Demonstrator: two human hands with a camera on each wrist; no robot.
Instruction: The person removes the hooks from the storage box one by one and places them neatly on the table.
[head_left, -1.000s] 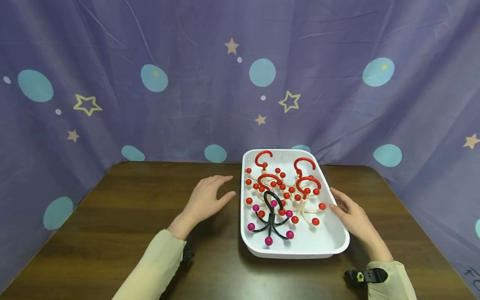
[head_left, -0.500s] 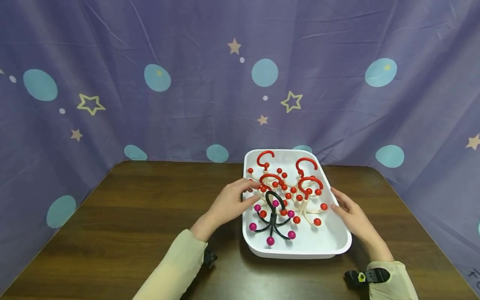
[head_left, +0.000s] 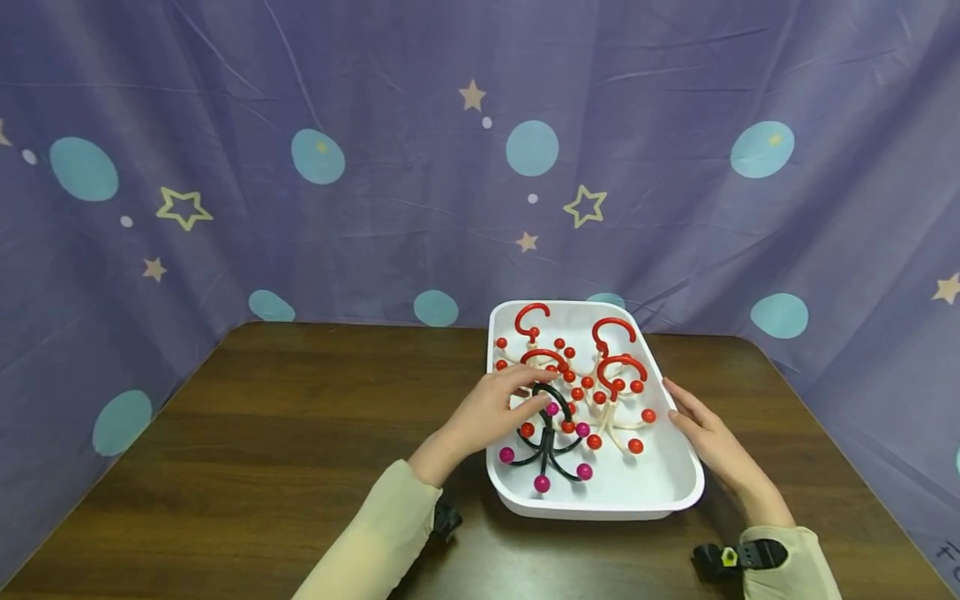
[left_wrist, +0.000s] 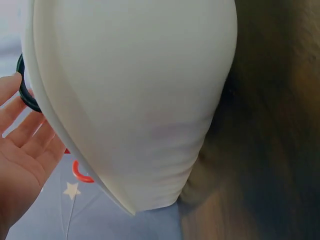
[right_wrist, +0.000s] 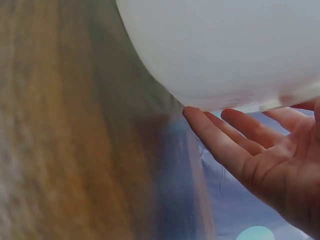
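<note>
A black hook-topped hanger (head_left: 547,443) with several curved arms ending in magenta balls sits in the near left of the white tray (head_left: 600,510). My left hand (head_left: 483,410) reaches over the tray's left rim, thumb and fingers spread about the black hook. In the left wrist view, the thumb tip lies right at the black hook (left_wrist: 26,95). Cream hangers (head_left: 609,415) with red hooks and red balls lie tangled behind it. My right hand (head_left: 716,442) rests extended fingers against the tray's right side; the right wrist view shows its fingertips at the white wall (right_wrist: 215,60).
The tray stands on a brown wooden table (head_left: 300,433), right of its middle. A purple curtain (head_left: 397,167) with stars and circles hangs behind the table. Black wrist straps (head_left: 757,553) show at the sleeve cuffs.
My left hand has moved right, from beside the tray to over it, until its fingers stand about the black hook. My right hand has stayed at the tray's right side.
</note>
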